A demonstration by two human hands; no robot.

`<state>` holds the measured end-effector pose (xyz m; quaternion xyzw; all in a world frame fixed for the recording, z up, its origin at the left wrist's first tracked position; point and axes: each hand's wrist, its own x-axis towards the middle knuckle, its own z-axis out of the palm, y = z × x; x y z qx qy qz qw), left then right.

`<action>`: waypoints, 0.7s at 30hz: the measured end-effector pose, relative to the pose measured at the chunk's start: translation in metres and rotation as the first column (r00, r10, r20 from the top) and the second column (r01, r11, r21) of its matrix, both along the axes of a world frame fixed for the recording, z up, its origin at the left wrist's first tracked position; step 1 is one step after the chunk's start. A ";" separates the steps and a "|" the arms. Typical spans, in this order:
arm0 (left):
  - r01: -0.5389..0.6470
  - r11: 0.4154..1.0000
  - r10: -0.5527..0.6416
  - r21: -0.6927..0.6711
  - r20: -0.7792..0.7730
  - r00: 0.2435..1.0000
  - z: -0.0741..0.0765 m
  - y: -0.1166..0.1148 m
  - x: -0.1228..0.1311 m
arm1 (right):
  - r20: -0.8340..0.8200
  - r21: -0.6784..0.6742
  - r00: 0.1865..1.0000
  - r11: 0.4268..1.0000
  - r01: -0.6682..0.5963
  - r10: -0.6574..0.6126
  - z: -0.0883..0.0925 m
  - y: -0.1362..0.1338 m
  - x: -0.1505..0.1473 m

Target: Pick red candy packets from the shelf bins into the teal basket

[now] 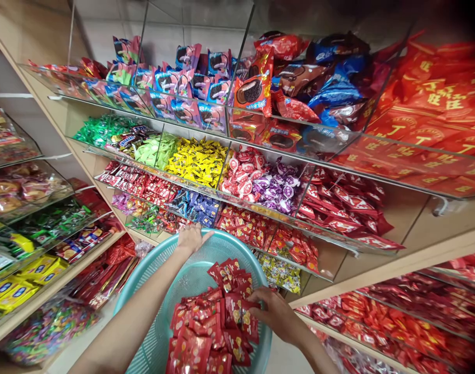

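Closest in, the red snack packets (214, 322) are heaped inside the teal basket (159, 332), and the heap's long axis runs from the near rim up and away toward the shelves. The right hand (276, 314) sits on the heap's right edge, fingers curled and pinching 1 packet. Across the pile, the left hand (190, 239) rests on the basket's far rim, fingers fairly flat and spread, holding the rim itself. Just beyond that left hand, a bin of red packets (245, 228) sits on the lower shelf; higher up lie yellow candies (198, 161).
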<state>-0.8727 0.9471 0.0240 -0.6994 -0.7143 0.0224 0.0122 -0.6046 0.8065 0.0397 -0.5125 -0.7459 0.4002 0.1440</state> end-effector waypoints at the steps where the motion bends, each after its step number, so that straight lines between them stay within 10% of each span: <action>1: 0.002 1.000 -0.002 0.001 -0.002 1.000 0.000 0.000 0.000 | 0.016 0.027 1.000 1.000 0.009 -0.010 0.000 0.001 0.001; 8: -0.007 1.000 0.007 -0.008 -0.012 1.000 -0.001 0.001 -0.001 | 0.011 0.183 0.996 0.980 0.081 -0.084 0.011 0.031 0.000; 16: 0.001 1.000 -0.001 0.001 0.008 1.000 -0.003 0.001 -0.002 | -0.074 0.392 0.942 0.859 0.330 -0.328 -0.010 0.127 -0.023; 21: -0.006 1.000 0.006 0.018 0.020 1.000 -0.006 0.002 -0.002 | -0.190 0.250 0.811 0.771 0.585 -0.553 -0.027 0.188 -0.037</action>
